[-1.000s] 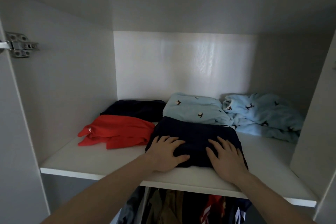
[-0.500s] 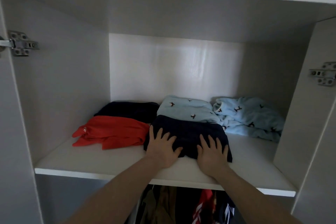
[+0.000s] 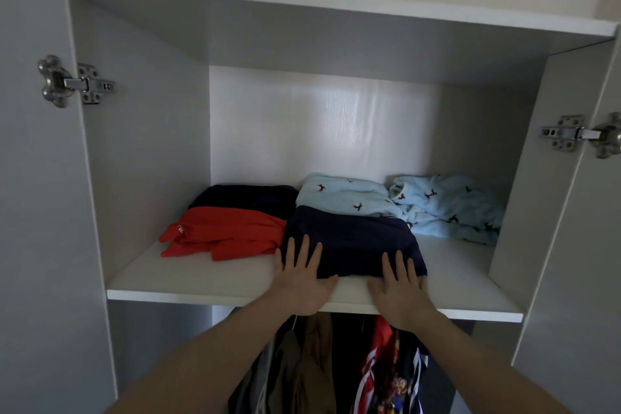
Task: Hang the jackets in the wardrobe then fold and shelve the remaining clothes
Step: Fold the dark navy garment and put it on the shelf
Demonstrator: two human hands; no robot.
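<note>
White wardrobe shelf [image 3: 208, 282] with folded clothes [image 3: 349, 242], doors open.

I count five folded piles on my shelf [image 3: 208, 282]: two dark navy [image 3: 353, 239] [image 3: 245, 197], one red [image 3: 228, 235], two light blue [image 3: 342, 195] [image 3: 450, 208]. Two hinges [image 3: 72, 82] [image 3: 578, 136]. Below, perhaps four hanging garments [image 3: 336, 363].

Both bare forearms reach up and forward from the near bottom edge, converging toward centre. Left hand [image 3: 302, 282] lies flat, palm down, fingers [image 3: 304, 254] straight and slightly spread, thumb out to the right. Right hand [image 3: 400, 291] lies flat too, palm down, fingers straight and pointing far, thumb angled left. The hands sit side by side, apart, wrists roughly level.
</note>
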